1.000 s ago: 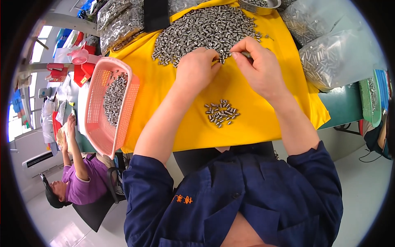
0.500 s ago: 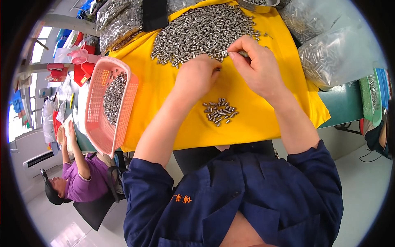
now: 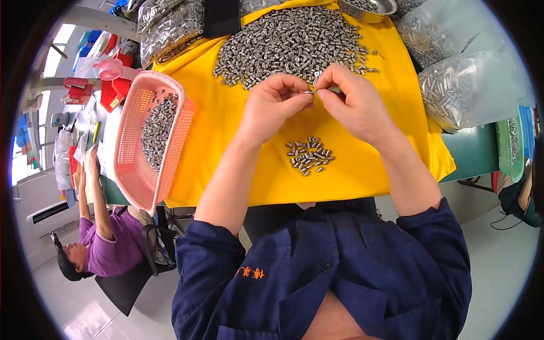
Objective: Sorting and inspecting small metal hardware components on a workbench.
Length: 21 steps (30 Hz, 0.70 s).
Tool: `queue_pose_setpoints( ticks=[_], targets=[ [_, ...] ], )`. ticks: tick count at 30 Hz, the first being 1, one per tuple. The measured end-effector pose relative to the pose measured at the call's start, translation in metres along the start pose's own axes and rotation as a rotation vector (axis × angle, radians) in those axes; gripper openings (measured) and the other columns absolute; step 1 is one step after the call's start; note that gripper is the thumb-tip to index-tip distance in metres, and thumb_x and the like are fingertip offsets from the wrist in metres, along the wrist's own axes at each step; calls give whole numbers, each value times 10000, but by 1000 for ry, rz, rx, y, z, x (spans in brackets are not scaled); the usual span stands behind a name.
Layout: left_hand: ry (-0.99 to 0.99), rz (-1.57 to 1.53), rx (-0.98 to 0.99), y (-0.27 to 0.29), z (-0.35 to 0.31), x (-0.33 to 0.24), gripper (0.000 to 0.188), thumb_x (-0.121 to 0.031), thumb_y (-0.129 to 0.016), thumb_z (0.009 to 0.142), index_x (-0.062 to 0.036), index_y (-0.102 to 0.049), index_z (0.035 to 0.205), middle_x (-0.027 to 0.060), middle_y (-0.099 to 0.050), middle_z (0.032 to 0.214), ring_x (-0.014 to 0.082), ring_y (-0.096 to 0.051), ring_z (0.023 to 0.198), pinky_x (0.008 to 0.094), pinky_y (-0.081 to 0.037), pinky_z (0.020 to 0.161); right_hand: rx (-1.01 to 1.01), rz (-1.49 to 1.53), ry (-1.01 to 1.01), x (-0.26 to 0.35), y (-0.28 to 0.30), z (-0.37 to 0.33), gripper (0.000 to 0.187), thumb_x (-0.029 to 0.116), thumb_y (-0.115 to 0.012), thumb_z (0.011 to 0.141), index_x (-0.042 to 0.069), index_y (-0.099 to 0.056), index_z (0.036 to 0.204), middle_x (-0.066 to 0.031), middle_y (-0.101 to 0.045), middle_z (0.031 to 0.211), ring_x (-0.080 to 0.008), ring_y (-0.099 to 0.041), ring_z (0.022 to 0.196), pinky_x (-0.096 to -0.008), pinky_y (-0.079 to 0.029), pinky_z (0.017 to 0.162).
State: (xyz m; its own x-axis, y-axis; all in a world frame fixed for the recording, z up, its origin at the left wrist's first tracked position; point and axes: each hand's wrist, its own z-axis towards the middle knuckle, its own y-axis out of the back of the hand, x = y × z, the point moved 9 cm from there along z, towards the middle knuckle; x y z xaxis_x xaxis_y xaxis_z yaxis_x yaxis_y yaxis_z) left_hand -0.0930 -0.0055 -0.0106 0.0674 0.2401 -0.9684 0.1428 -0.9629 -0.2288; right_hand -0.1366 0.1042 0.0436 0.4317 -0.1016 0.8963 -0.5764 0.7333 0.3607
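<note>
Over the near edge of a large heap of small metal cylinders [image 3: 289,42], my two hands meet fingertip to fingertip. My left hand [image 3: 272,107] pinches a small metal part [image 3: 309,92] between thumb and forefinger. My right hand [image 3: 357,105] is closed beside it, thumb and forefinger touching at that part's right end. A metal cylinder [image 3: 335,89] shows partly under its curled fingers; the rest is hidden. Closer to me, a small separate group of metal cylinders [image 3: 309,156] lies on the yellow cloth [image 3: 226,164].
A pink basket [image 3: 127,170] holding metal parts stands left. Clear bags of metal parts [image 3: 453,93] lie right, others [image 3: 173,34] at the far left. A metal bowl [image 3: 385,7] sits at the far edge, a green basket [image 3: 510,147] far right. A person [image 3: 110,243] sits at left.
My left hand has turned and its fingers have come up to meet my right fingertips; the pinched part now shows. My right hand has shifted slightly down. The view has moved a little.
</note>
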Motion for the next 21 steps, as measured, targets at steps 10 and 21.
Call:
queue_pose_setpoints(
  ticks=[10,21],
  targets=[
    [-37,87,-72,2,-4,-2,119,6,-653,729,-3,-601,836,27,-616,775,79,-577,707,197,-474,654,-22,-286,134,19,-6,-4,46,62,-492,782,27,-469,801,-152,-543,683,-331,-528,622,-378,-410,544],
    [-82,149,-83,3,-3,-6,122,5,-639,738,-12,-593,850,16,-612,778,70,-571,706,192,-466,642,2,-129,-12,4,-8,-5,62,73,-496,796,17,-476,814,-144,-542,666,-284,-530,596,-343,-410,538]
  ],
)
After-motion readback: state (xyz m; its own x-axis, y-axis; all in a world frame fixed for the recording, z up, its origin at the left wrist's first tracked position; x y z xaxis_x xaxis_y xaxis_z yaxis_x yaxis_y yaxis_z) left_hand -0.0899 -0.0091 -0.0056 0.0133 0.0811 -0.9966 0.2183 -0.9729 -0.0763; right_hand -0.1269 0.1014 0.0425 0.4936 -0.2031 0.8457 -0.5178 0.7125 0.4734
